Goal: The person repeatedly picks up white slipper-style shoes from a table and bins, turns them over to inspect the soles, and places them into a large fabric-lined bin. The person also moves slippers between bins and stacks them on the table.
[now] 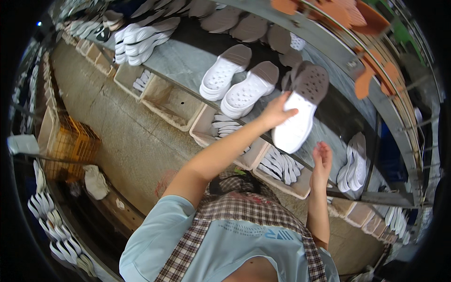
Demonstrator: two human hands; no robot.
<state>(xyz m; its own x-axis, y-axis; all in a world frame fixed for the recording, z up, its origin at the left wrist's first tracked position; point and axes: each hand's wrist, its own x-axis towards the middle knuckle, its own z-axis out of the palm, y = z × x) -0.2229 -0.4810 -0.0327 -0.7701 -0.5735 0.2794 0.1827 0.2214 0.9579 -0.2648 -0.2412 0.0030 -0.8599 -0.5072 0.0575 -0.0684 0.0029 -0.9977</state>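
Your left hand (277, 112) is grasping a white-and-brown shoe sole (300, 110) at its left edge, with the thumb laid over the white face. This sole is in the upper right part of the frame, a little right of centre. Its white end points down, and its brown end, which has small holes, points up and to the right. I cannot tell if it is one piece or several pressed together.

Your right hand (322, 157) is released and holds nothing; its fingers are slightly bent, and it is just below and to the right of the sole, apart from it.

Left of the held sole, two stacks lie on the grey bench (182, 61): the nearer stack (249, 90) and the farther stack (224, 74), both white with brown ends. Another white stack (353, 164) is at the right of the frame, and one more pile (144, 40) is at the upper left. Along the bench edge, below the held sole, a pale bin (298, 189) contains white curved pieces (280, 165). At the upper right of the frame you have orange pieces (371, 73) on a rack.
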